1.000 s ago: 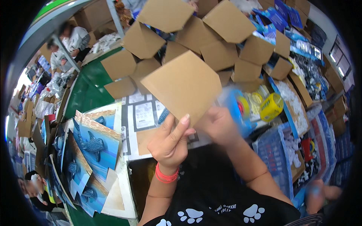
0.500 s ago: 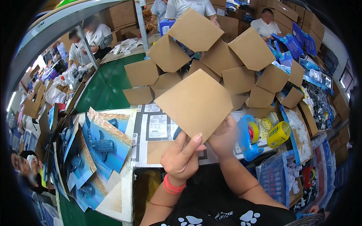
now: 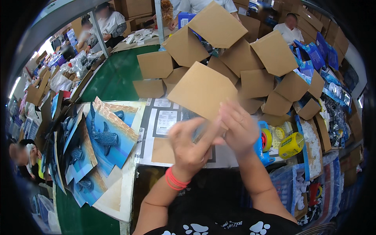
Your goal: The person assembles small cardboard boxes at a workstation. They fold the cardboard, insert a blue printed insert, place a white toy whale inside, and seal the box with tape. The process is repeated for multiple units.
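A brown cardboard card (image 3: 203, 91) with cut corners is tilted up in front of me. My right hand (image 3: 241, 127) grips its lower right edge, the fingers slightly blurred. Just below the card, my left hand (image 3: 190, 147), with a red band at the wrist, has its fingers apart and smeared by motion. Something bluish shows behind the card's lower edge, too hidden to name. To the left lie several blue picture cards (image 3: 113, 158) bearing spotted whale shark figures (image 3: 105, 138).
Brown cardboard pieces (image 3: 256, 84) stand piled beyond my hands. Printed sheets (image 3: 166, 122) cover the worktop. A blue tape dispenser (image 3: 266, 158) and a yellow container (image 3: 291, 145) stand at the right. A green surface (image 3: 117, 70) stretches behind; co-workers sit across.
My left hand has let go of the card's lower corner and spread its fingers. The card has shifted slightly upward, with my right hand now at its right edge. The view has moved a little.
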Motion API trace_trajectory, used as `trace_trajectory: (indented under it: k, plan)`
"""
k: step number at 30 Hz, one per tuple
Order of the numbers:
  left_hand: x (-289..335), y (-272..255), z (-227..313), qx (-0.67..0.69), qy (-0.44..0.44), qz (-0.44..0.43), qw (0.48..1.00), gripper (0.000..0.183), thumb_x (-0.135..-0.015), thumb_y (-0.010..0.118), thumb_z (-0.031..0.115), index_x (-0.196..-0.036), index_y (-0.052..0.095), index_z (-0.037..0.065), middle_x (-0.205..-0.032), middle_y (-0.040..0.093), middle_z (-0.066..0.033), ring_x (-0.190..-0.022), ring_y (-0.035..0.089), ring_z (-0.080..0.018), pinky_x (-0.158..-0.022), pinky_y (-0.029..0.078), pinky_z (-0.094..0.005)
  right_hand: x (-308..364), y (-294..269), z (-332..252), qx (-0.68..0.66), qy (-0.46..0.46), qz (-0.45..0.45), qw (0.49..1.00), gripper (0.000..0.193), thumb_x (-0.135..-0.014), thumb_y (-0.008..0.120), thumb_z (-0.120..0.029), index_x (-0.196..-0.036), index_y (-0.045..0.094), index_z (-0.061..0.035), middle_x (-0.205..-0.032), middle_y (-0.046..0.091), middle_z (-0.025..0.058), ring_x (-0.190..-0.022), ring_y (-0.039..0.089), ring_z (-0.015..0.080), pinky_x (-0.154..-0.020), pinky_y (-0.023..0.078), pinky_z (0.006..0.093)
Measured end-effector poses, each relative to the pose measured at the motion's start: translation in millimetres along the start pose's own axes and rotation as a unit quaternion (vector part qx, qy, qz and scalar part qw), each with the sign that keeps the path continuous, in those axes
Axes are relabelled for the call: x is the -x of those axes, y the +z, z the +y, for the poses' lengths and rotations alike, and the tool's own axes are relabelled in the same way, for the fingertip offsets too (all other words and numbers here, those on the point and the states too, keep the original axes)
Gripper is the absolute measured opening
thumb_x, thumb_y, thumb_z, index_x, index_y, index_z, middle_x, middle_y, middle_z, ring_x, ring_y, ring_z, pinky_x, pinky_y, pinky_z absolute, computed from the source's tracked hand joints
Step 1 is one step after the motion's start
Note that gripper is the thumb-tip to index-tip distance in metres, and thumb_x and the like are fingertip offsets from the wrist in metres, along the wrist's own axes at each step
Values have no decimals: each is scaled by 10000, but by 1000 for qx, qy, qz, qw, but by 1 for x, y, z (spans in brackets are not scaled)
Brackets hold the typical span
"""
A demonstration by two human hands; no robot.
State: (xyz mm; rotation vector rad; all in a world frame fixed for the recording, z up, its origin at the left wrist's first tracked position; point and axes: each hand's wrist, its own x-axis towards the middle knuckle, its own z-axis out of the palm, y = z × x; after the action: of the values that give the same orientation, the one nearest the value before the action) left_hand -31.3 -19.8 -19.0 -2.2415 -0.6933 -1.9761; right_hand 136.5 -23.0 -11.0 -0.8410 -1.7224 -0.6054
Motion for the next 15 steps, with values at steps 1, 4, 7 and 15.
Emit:
trace_trajectory:
  k: [1, 4, 7, 15]
  plan:
    - [-4, -3, -3, -94, 44, 31, 994, 331, -847, 754, 171, -1178, 755, 149, -1120, 626, -151, -1066, 580, -301, -921, 458, -390, -6, 1, 5, -22, -8, -1, 1000, 325, -725, 600, 71, -1000, 759, 2, -1038, 744, 143, -1039, 709, 390, -954, 557, 483]
    - [-37, -20, -16, -248, 112, -147, 951, 477, -888, 633, 188, -1362, 641, 241, -1332, 597, -89, -1243, 528, -267, -1040, 364, -377, -26, 4, 20, -106, 0, -42, 994, 345, -727, 591, 95, -1011, 758, -5, -1051, 740, 160, -1049, 708, 373, -962, 555, 455]
    - [-57, -16, -17, -186, 99, -217, 953, 422, -809, 720, 122, -1226, 720, 192, -1289, 652, -46, -1164, 602, -249, -1029, 412, -411, -30, -6, 24, -88, 71, -72, 991, 484, -777, 605, 96, -1250, 656, 8, -1264, 664, 201, -1203, 634, 357, -1033, 500, 422]
    - [-71, -20, 9, -226, 121, -274, 927, 614, -649, 806, 38, -1241, 721, 172, -1189, 710, -42, -1025, 657, -233, -882, 492, -357, 97, -141, 38, 43, 448, 123, 885, 145, -939, 709, -68, -1058, 739, 10, -870, 676, 18, -732, 557, 59, -647, 433, 197]
